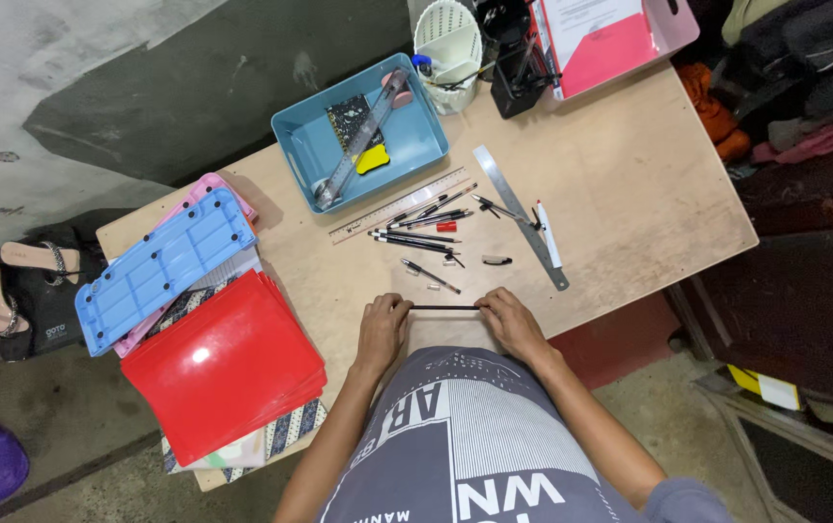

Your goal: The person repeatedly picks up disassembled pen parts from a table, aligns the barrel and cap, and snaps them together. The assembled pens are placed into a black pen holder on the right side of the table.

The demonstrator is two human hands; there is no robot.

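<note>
Just below the frame's centre, at the table's [630, 194] near edge, the left hand [381, 329] and right hand [511, 324] are pinching the opposite ends of a thin black pen [444, 307], seemingly light, stiff, slick, best gripped near its tips.

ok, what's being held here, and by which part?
A thin black pen-like stick, held level at the table's near edge: left hand pinches its left end, right hand its right end.
</note>
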